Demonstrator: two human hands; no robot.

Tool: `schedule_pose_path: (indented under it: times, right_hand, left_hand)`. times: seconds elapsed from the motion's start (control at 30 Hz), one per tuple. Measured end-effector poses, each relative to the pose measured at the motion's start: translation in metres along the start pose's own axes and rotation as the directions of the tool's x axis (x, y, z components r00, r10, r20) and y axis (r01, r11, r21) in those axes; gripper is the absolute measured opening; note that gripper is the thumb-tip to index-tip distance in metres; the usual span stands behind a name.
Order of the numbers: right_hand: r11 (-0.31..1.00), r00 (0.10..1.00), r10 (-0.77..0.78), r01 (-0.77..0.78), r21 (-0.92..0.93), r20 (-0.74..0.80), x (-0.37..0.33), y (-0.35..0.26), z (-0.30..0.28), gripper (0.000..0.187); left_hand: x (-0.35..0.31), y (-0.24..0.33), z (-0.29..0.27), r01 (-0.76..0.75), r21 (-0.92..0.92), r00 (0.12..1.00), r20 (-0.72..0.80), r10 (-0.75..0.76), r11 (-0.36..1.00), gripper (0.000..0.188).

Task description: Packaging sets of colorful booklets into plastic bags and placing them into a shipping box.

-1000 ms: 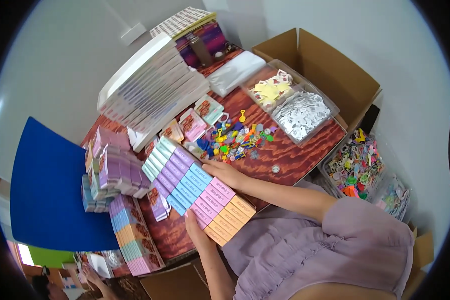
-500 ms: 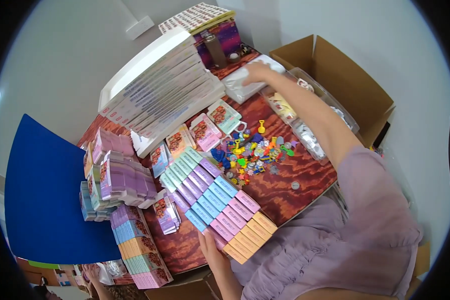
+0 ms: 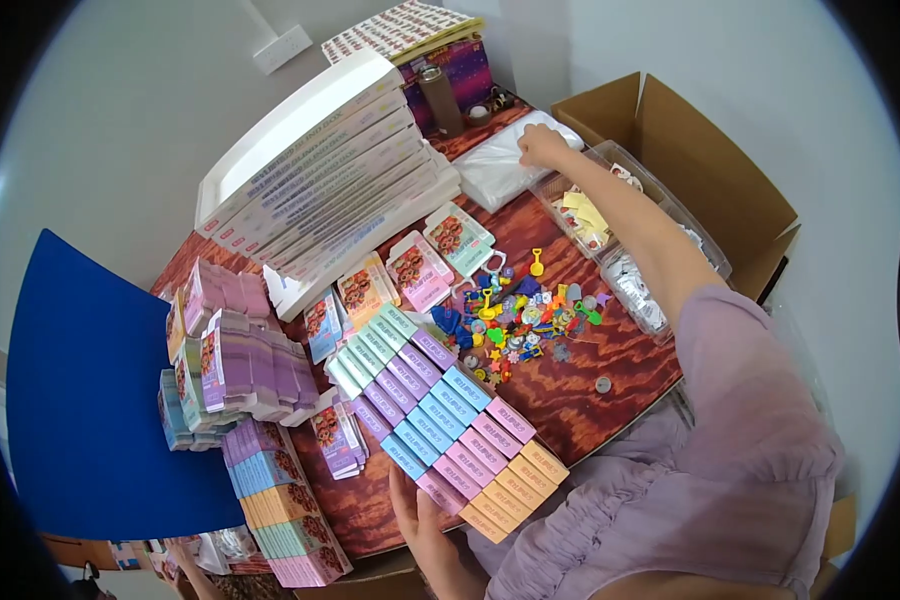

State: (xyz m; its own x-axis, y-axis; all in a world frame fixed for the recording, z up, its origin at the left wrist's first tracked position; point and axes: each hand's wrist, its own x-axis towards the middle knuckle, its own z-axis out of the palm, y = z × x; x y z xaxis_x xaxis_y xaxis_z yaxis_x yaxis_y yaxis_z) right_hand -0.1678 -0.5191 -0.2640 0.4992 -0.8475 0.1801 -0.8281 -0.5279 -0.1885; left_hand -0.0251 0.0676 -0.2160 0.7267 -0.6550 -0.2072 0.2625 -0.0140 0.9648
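On a desk [image 3: 610, 425], white trays [image 3: 310, 170] are stacked beyond a pastel box block [image 3: 450, 420], seemingly complete in five colours, purple cartons [image 3: 255, 368] left outside. Right of the block, yellow and white pieces are held in a divided bin [image 3: 667, 207]. Film [image 3: 495, 175] beyond it is covered by the right hand [image 3: 546, 149], pinch unclear; the block is braced by the left hand [image 3: 425, 535], fingers spread.

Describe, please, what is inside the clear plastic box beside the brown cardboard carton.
The clear plastic box holds flat pale-yellow pieces and flat silvery-white pieces. The right forearm crosses it, hiding its middle; what lies there or deep within the heaps cannot be seen.
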Motion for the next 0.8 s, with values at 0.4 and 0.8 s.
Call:
schedule_pose_path:
  times: [0.4, 0.8]
  right_hand:
    - [0.992, 0.996, -0.083, 0.080, 0.094, 0.026, 0.013, -0.022, -0.046, 0.036]
    - [0.988, 0.950, -0.148, 0.151, 0.011, 0.273, 0.024, 0.005, -0.004, 0.026]
  left_hand:
    - [-0.020, 0.012, -0.019, -0.002, 0.202, 0.999, -0.048, 0.012, 0.979, 0.046]
    - [-0.034, 0.020, -0.024, 0.021, 0.220, 0.995, -0.101, 0.001, 0.975, 0.046]
